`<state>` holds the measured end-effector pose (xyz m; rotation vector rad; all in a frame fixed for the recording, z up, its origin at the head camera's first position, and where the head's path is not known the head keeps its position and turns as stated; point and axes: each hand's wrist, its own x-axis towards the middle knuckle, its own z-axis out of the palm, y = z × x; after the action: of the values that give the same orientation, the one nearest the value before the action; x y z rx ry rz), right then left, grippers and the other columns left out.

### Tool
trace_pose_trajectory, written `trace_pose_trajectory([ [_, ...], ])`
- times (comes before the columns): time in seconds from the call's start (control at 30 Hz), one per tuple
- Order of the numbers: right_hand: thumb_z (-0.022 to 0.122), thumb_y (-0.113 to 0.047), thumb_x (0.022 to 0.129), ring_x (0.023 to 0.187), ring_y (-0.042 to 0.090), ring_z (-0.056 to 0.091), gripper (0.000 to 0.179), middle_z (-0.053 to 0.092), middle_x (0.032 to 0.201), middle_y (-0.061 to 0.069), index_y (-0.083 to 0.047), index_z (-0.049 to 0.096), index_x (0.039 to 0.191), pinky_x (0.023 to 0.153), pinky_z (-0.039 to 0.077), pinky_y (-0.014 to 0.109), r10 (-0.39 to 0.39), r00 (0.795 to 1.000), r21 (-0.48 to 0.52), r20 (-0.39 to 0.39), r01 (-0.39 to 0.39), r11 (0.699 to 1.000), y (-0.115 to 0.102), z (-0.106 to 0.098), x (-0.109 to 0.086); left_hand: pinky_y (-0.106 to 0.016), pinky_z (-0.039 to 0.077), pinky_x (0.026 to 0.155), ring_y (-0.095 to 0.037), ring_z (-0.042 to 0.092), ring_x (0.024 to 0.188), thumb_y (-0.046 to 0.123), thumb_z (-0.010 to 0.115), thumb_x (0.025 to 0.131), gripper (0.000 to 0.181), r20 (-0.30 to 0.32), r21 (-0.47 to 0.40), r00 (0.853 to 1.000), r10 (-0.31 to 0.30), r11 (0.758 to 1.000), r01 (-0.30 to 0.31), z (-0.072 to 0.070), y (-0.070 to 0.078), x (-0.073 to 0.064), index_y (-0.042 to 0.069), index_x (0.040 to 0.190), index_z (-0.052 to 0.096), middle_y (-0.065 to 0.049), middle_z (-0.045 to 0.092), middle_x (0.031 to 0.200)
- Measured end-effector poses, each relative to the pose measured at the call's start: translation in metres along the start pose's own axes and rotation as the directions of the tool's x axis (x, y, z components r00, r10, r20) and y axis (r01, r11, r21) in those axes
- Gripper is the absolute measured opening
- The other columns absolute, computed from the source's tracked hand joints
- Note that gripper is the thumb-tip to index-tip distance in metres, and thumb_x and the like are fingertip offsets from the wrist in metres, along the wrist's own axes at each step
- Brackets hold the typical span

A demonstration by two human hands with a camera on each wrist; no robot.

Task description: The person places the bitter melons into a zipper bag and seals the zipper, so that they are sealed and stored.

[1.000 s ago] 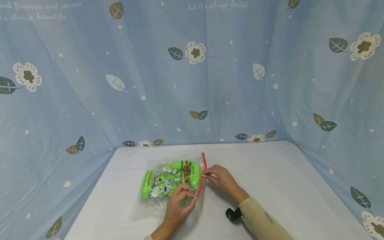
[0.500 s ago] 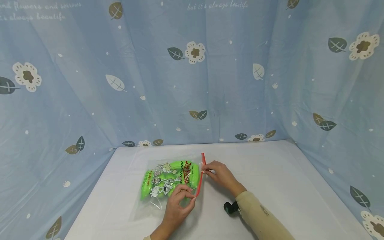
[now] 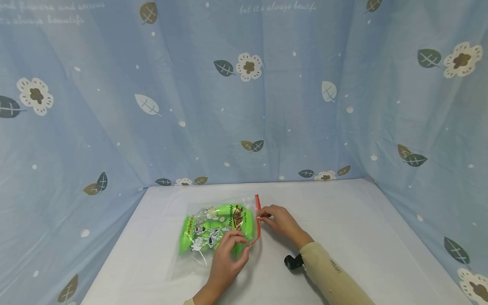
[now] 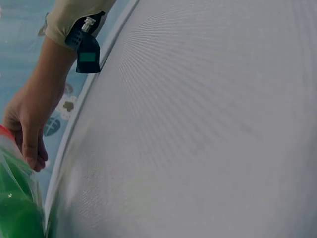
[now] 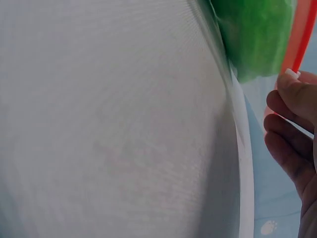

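A clear slider zip bag [image 3: 177, 267] lies on the table, with a bright green printed package [image 3: 209, 228] inside it. A red zip strip [image 3: 258, 203] runs along the bag's right edge. My right hand [image 3: 282, 222] pinches the strip near its middle; a small white slider [image 5: 292, 73] shows at the thumb tip in the right wrist view. At the strip's near end, my left hand [image 3: 226, 260] holds the bag's corner between thumb and curled fingers, the exact contact partly hidden. The left wrist view shows the right hand [image 4: 34, 119] beside the bag.
The table [image 3: 343, 237] has a white cover. Blue curtains [image 3: 286, 110] with leaf and flower prints stand behind it and at both sides. A small black device [image 3: 292, 262] sits at the right wrist, by the beige sleeve [image 3: 328, 271].
My right hand has moved slightly up and left along the red strip. The strip's near part now bows to the right, and the left thumb and forefinger are a little farther apart.
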<state>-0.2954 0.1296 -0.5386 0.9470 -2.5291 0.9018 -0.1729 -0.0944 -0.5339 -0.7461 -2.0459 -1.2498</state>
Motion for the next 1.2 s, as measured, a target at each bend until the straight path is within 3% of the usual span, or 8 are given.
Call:
trace_pose_trajectory([
  [0.17,0.08,-0.014,0.088,0.09,0.008,0.069,0.02,0.076,0.1,-0.006,-0.015,0.079,0.107,0.081,0.058,0.031,0.005,1.0,0.017,0.022,-0.006,1.0,0.001,0.001,-0.001,-0.021,0.044,0.104,-0.024,0.063,0.111,0.003,0.079,0.079,0.029,0.013,0.064,1.0,-0.005,0.998,0.004,0.001,-0.001,0.0,0.011,0.106,0.074,-0.005,0.067,0.118],
  [0.3,0.081,-0.014,0.087,0.09,0.008,0.069,0.02,0.076,0.099,-0.005,-0.015,0.08,0.107,0.081,0.058,0.031,-0.008,1.0,0.02,0.014,0.007,1.0,0.001,0.001,-0.001,-0.021,0.043,0.104,-0.023,0.064,0.109,0.003,0.08,0.077,0.023,0.014,0.077,1.0,0.012,0.997,-0.013,0.003,-0.002,0.001,0.015,0.097,0.077,-0.002,0.07,0.114],
  [0.43,0.081,-0.014,0.086,0.09,0.009,0.069,0.02,0.076,0.099,-0.005,-0.015,0.081,0.105,0.081,0.058,0.03,-0.022,1.0,0.027,0.004,0.022,0.999,0.0,0.001,-0.001,-0.02,0.043,0.105,-0.024,0.066,0.107,0.0,0.08,0.076,0.02,0.013,0.057,0.999,0.031,0.998,-0.031,0.003,-0.001,0.001,0.016,0.088,0.077,0.001,0.072,0.107],
  [0.63,0.079,-0.014,0.089,0.091,0.009,0.069,0.017,0.076,0.101,-0.005,-0.016,0.079,0.106,0.082,0.058,0.03,-0.008,1.0,0.01,0.017,0.007,1.0,-0.001,0.0,0.0,-0.021,0.044,0.104,-0.024,0.067,0.106,-0.002,0.079,0.078,0.021,0.026,0.038,0.998,0.05,0.998,-0.051,0.004,-0.002,0.001,0.016,0.088,0.075,0.004,0.073,0.102],
  [0.83,0.078,-0.013,0.09,0.093,0.01,0.07,0.016,0.076,0.102,-0.004,-0.017,0.079,0.106,0.083,0.058,0.032,0.007,1.0,-0.014,0.001,-0.007,1.0,-0.003,0.002,0.004,-0.019,0.047,0.098,-0.021,0.066,0.102,-0.003,0.079,0.08,0.02,0.007,-0.015,0.997,0.071,0.997,-0.071,0.004,-0.001,0.0,0.015,0.089,0.074,-0.002,0.07,0.102],
  [1.07,0.078,-0.012,0.091,0.094,0.013,0.07,0.016,0.076,0.103,-0.002,-0.015,0.079,0.106,0.085,0.058,0.035,0.046,0.999,-0.023,-0.02,-0.046,0.999,-0.004,0.004,0.009,-0.016,0.047,0.096,-0.02,0.064,0.101,0.005,0.077,0.088,0.009,-0.031,-0.067,0.999,0.019,0.998,-0.021,0.003,-0.001,-0.001,0.013,0.088,0.074,-0.004,0.066,0.103],
  [1.2,0.077,-0.015,0.092,0.095,0.014,0.07,0.016,0.076,0.103,-0.002,-0.014,0.079,0.108,0.086,0.058,0.035,0.075,0.997,-0.035,-0.023,-0.076,0.996,-0.001,0.004,0.012,-0.017,0.047,0.095,-0.02,0.064,0.099,0.002,0.078,0.085,0.012,-0.044,-0.069,0.999,0.027,0.997,-0.03,0.003,-0.001,-0.001,0.013,0.088,0.075,-0.003,0.065,0.103],
])
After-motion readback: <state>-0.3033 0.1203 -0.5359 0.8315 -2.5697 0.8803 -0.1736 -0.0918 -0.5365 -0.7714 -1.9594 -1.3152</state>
